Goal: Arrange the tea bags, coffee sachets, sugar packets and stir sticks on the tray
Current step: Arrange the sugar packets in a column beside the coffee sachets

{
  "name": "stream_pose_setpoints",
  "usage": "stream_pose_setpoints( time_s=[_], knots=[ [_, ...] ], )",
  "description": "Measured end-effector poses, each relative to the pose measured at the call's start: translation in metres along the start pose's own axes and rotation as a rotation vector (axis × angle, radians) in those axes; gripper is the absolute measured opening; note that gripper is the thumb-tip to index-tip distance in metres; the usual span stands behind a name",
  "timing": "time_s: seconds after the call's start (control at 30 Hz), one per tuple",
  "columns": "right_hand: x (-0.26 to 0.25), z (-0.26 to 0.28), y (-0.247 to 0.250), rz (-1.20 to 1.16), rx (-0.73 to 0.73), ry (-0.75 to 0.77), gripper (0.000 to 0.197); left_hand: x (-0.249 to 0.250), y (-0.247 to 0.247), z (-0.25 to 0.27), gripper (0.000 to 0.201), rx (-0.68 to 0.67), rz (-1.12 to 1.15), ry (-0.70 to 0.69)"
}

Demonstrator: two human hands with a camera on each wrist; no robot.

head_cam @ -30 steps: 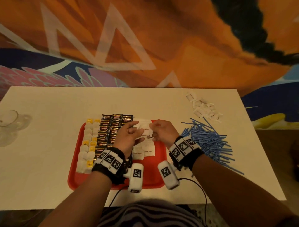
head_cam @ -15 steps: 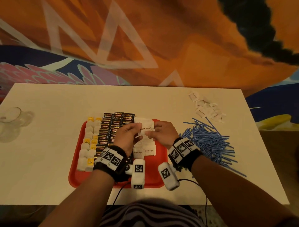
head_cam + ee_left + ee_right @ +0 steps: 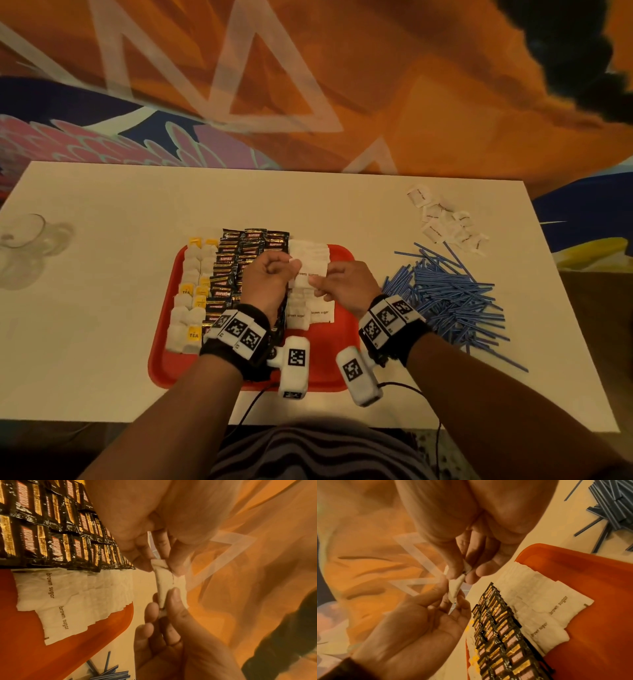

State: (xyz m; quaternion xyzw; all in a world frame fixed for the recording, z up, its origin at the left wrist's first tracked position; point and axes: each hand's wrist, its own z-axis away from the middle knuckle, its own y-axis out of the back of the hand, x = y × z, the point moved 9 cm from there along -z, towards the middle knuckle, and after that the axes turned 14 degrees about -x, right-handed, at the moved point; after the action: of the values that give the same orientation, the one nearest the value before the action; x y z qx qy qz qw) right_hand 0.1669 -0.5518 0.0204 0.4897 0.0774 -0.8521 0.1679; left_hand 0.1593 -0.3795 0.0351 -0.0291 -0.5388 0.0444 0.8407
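Since a second ago we lower the white paper brown-sugar packet [image 3: 310, 274], pinched by both hands, left hand [image 3: 265, 279] and right hand [image 3: 346, 286]; next, laying it on the red plastic tray [image 3: 342, 342].

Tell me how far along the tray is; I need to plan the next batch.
Done: tea bags and coffee sachets sit in rows on the red tray. In hand: left hand and right hand both pinch one sugar packet above the started sugar rows. Left: loose sugar packets and all stir sticks, on the table.
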Motion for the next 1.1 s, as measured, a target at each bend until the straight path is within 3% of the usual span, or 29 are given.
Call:
stream_pose_setpoints(
  time_s=[0.2,0.27,0.4,0.57,0.7,0.8,0.97,1.1],
  knots=[
    [0.039,-0.001,0.0,0.073,-0.02,-0.129,0.033,-0.028,0.011,0.003,0.006,0.061,-0.073,0.086],
    [0.06,-0.001,0.002,0.168,-0.015,-0.195,0.031,-0.036,0.019,0.002,0.007,0.075,-0.194,0.109],
    [0.097,-0.002,0.004,0.309,-0.027,-0.302,0.029,-0.047,0.02,0.001,0.007,-0.043,-0.61,0.162],
    [0.11,-0.003,0.003,0.374,0.02,-0.372,0.034,-0.064,0.015,0.008,0.015,-0.166,-0.835,0.21],
    [0.108,-0.011,0.001,0.538,0.053,-0.39,0.04,-0.08,0.01,0.012,0.022,-0.257,-0.91,0.235],
    [0.108,-0.012,-0.001,0.567,0.092,-0.385,0.032,-0.087,0.01,0.014,0.023,-0.279,-0.883,0.257],
    [0.106,-0.011,-0.005,0.567,0.099,-0.385,0.04,-0.087,0.003,0.015,0.028,-0.307,-0.93,0.248],
    [0.086,-0.005,-0.01,0.728,0.086,-0.234,0.032,-0.089,-0.006,0.016,0.03,-0.377,-1.002,0.22]
  ],
)
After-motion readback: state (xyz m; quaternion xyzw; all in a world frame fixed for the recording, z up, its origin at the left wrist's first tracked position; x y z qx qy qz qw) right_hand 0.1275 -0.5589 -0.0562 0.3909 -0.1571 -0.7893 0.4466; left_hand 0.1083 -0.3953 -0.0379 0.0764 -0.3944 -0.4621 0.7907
